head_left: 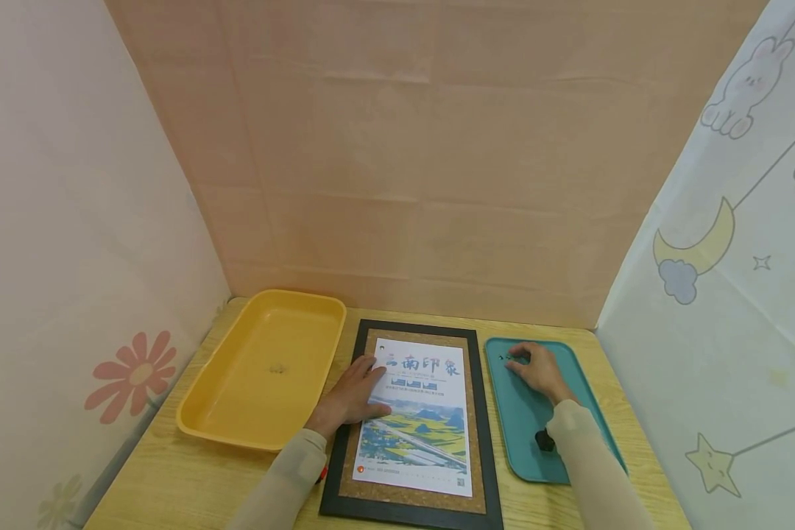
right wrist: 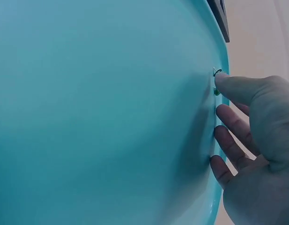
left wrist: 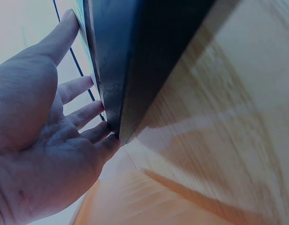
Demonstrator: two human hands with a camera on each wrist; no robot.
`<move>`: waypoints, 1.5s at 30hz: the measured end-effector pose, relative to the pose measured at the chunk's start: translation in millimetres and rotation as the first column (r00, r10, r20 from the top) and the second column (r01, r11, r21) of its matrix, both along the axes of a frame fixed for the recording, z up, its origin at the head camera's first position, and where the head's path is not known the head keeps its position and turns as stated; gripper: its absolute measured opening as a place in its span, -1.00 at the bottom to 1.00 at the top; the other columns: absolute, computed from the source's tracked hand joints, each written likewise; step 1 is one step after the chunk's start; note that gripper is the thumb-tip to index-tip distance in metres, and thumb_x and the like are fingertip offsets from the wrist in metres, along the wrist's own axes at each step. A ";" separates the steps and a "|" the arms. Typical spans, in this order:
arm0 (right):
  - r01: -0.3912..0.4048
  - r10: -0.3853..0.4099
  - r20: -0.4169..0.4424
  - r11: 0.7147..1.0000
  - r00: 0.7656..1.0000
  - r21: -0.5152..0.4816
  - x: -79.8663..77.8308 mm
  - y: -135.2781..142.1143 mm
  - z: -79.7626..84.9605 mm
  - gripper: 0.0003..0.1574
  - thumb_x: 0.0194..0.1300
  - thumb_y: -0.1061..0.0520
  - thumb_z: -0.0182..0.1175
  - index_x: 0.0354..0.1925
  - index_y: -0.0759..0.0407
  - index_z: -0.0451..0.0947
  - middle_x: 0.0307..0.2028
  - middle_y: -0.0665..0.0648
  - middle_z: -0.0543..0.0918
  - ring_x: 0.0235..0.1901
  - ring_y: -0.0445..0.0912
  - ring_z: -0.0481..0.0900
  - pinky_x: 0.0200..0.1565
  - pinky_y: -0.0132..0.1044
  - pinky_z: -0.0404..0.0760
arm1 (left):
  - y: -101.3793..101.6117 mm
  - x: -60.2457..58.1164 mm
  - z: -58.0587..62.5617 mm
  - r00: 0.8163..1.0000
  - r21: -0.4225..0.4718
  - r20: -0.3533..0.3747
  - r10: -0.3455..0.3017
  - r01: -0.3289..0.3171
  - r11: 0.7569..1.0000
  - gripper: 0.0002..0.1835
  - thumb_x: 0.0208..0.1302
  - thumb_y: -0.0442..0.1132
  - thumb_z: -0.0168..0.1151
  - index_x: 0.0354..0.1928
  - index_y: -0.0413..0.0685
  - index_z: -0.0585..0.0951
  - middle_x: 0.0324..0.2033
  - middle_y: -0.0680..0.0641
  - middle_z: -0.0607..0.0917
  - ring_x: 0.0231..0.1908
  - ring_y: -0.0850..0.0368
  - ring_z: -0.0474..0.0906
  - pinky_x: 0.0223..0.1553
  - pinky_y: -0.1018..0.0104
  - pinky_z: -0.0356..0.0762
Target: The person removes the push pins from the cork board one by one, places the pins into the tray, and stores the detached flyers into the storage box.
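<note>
A printed poster (head_left: 414, 434) with a landscape lies on a cork board (head_left: 479, 471) in a black frame (head_left: 482, 397). My left hand (head_left: 354, 394) rests on the poster's left side with fingers spread; in the left wrist view its fingertips touch near the frame's edge. A red pin (head_left: 361, 469) marks the poster's lower left corner, a small dark pin (head_left: 382, 348) its upper left. Over the far end of the teal tray (head_left: 526, 412), my right hand (head_left: 539, 372) reaches down, thumb and fingers bent loosely beside tiny green pins (right wrist: 217, 91). The index fingertip is mostly hidden behind the thumb.
To the left of the board stands a yellow tray (head_left: 265, 368). A small black object (head_left: 545, 440) lies in the teal tray near my right forearm. A red item (head_left: 322, 475) shows partly beside my left sleeve. Cloth walls enclose the wooden table (head_left: 152, 471).
</note>
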State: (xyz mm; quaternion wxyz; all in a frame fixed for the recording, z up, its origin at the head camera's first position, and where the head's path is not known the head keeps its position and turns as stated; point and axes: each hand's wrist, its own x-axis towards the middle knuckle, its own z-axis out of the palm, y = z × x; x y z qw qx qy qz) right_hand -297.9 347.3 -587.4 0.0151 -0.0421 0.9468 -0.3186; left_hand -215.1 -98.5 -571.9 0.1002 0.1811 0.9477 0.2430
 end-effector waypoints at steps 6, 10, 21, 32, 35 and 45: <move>-0.015 0.015 -0.014 1.000 1.000 -0.003 3.9 -0.4 4.5 -0.54 0.61 0.06 0.41 0.26 0.34 0.70 0.25 0.46 0.76 0.30 0.42 0.68 0.31 0.42 0.64 | -1.1 -0.4 -0.7 1.000 -0.006 0.002 -0.012 0.012 1.000 -0.06 0.43 0.07 0.60 0.67 -0.20 0.42 0.75 -0.35 0.26 0.77 -0.37 0.11 0.77 -0.35 0.18; -0.032 0.032 -0.039 0.999 0.999 0.003 8.1 -2.5 9.4 -0.49 0.65 0.01 0.36 0.32 0.34 0.67 0.31 0.49 0.72 0.34 0.46 0.65 0.33 0.47 0.62 | -1.0 -0.3 -0.7 1.000 0.000 0.000 -0.011 0.011 1.000 -0.06 0.41 0.06 0.62 0.66 -0.20 0.43 0.74 -0.36 0.26 0.77 -0.38 0.11 0.76 -0.36 0.19; -0.089 0.090 -0.087 0.996 0.992 0.016 17.4 -25.9 28.2 -0.40 0.70 -0.10 0.30 0.43 0.27 0.62 0.47 0.46 0.63 0.50 0.51 0.52 0.45 0.56 0.50 | -0.9 0.3 1.0 1.000 -0.004 0.002 -0.001 0.001 1.000 -0.06 0.41 0.08 0.62 0.66 -0.19 0.44 0.75 -0.34 0.27 0.77 -0.35 0.12 0.77 -0.31 0.20; -0.171 0.171 -0.034 0.985 0.985 -0.006 13.4 -74.1 40.7 -0.27 0.68 -0.16 0.33 0.58 0.14 0.52 0.63 0.40 0.48 0.61 0.49 0.40 0.50 0.59 0.44 | -1.0 -0.3 -0.2 1.000 -0.013 -0.005 -0.010 0.010 1.000 -0.07 0.42 0.10 0.60 0.66 -0.17 0.45 0.75 -0.33 0.27 0.78 -0.35 0.12 0.77 -0.31 0.20; -0.203 0.202 -0.035 0.979 0.979 -0.010 11.5 -89.8 43.6 -0.27 0.66 -0.18 0.34 0.58 0.12 0.53 0.64 0.40 0.47 0.62 0.49 0.39 0.52 0.59 0.42 | -0.8 -0.2 -0.3 1.000 -0.012 -0.001 -0.009 0.009 1.000 -0.07 0.43 0.10 0.60 0.66 -0.17 0.44 0.75 -0.33 0.27 0.78 -0.34 0.11 0.78 -0.31 0.19; -0.294 0.294 -0.010 0.953 0.956 -0.075 1.5 -135.4 49.0 -0.26 0.66 -0.23 0.33 0.58 0.08 0.54 0.64 0.31 0.49 0.61 0.42 0.44 0.52 0.52 0.48 | 0.3 0.2 0.1 1.000 -0.004 0.005 0.002 -0.002 1.000 -0.07 0.41 0.05 0.62 0.66 -0.18 0.44 0.75 -0.33 0.26 0.77 -0.36 0.11 0.77 -0.36 0.17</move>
